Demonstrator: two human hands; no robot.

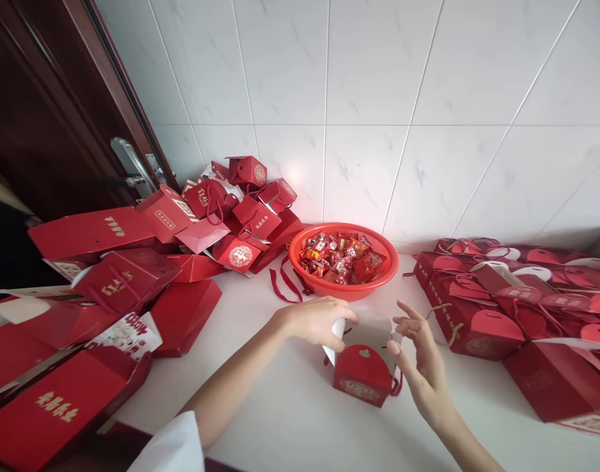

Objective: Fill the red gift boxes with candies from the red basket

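Observation:
A small open red gift box (pixel 361 377) with a white inside stands upright on the white tabletop in front of me. Its rounded front flap has a small cut-out, and gold print marks the front. My left hand (pixel 319 321) is curled over the box's left white flap, thumb and fingers closed about it. At the right side my right hand (pixel 420 367) is open with fingers spread, the thumb close to the box's edge; whether it touches is unclear. Just behind the box sits an orange-red plastic basket (pixel 346 294) holding many wrapped candies (pixel 344 259).
A loose heap of red gift boxes (pixel 187 321) covers the left side. Packed rows of closed red boxes (pixel 477 321) stand on the right. Dark red ribbon (pixel 287 282) lies beside the basket. White wall tiles (pixel 363 78) rise behind, and a dark wooden door (pixel 59 78) is at left.

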